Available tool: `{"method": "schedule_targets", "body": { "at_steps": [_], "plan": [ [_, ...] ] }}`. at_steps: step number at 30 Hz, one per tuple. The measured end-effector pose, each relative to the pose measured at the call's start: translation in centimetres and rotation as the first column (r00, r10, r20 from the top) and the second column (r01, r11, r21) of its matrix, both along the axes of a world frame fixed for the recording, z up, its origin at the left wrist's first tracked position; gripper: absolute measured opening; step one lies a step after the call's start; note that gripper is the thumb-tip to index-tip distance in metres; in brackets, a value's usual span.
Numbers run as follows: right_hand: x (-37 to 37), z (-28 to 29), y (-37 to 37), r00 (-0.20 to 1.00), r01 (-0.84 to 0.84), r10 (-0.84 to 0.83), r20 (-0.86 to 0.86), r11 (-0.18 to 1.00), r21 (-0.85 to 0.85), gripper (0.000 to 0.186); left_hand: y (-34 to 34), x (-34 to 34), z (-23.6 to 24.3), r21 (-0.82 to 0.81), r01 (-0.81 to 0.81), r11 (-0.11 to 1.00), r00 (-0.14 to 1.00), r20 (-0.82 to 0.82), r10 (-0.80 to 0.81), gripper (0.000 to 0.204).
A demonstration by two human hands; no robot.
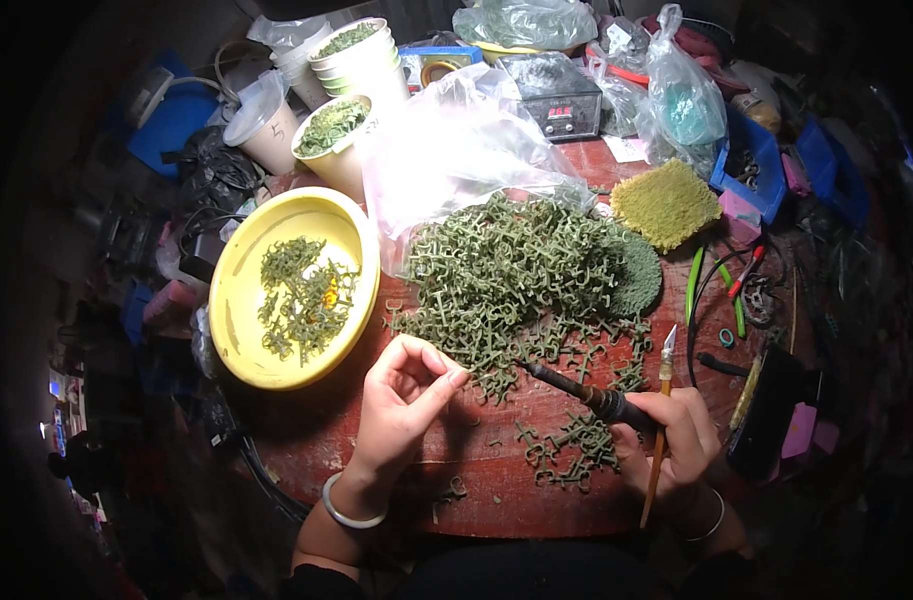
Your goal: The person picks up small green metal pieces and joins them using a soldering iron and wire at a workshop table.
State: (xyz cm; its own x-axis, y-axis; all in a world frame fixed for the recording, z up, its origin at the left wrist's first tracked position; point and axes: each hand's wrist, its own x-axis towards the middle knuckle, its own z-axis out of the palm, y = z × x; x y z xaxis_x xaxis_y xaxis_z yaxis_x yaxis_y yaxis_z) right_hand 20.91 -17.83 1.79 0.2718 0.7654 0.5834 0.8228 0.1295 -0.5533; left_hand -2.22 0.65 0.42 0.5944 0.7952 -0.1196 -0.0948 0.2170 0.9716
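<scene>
While the right hand [677,440] clamps a soldering iron [577,390] and craft knife [663,420], the left hand's [402,400] grip pinches together beside the pile of green plastic pieces [517,270].

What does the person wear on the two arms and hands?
The left hand is bare, with a pale, smooth bangle round its wrist. The right hand is also bare, with a thin silvery bracelet at the wrist. Dark sleeve ends show near the lower edge on both arms.
</scene>
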Motion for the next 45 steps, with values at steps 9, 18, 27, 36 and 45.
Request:
{"method": "schedule_targets", "body": {
  "at_steps": [9,18,27,36,45],
  "plan": [
    [0.0,0.0,-0.4,0.998,0.045,-0.045,-0.041,0.999,-0.003,0.029,3.1,-2.9,4.1,0.519,-0.288,0.805,0.948,0.038,0.315,0.02],
    [-0.5,0.1,-0.5,0.997,0.031,-0.032,-0.076,0.999,-0.014,0.03,11.3,-9.3,3.9,0.742,-0.245,0.624,0.787,-0.224,0.576,0.016],
    [-0.4,0.0,-0.6,0.998,0.037,-0.04,-0.057,0.998,-0.051,0.029,11.9,-8.4,5.6,0.732,-0.082,0.676,0.739,-0.411,0.534,0.014],
    [-0.4,0.7,-0.8,0.998,0.027,-0.031,-0.059,0.998,-0.064,0.029,10.7,-7.1,4.8,0.94,0.293,0.173,0.656,-0.329,0.679,0.018],
    [-0.6,0.5,-0.4,0.998,0.015,-0.018,-0.067,0.998,-0.054,0.029,6.1,-7.3,9.6,0.914,0.028,0.405,0.756,-0.284,0.589,0.021]
  ]
}}
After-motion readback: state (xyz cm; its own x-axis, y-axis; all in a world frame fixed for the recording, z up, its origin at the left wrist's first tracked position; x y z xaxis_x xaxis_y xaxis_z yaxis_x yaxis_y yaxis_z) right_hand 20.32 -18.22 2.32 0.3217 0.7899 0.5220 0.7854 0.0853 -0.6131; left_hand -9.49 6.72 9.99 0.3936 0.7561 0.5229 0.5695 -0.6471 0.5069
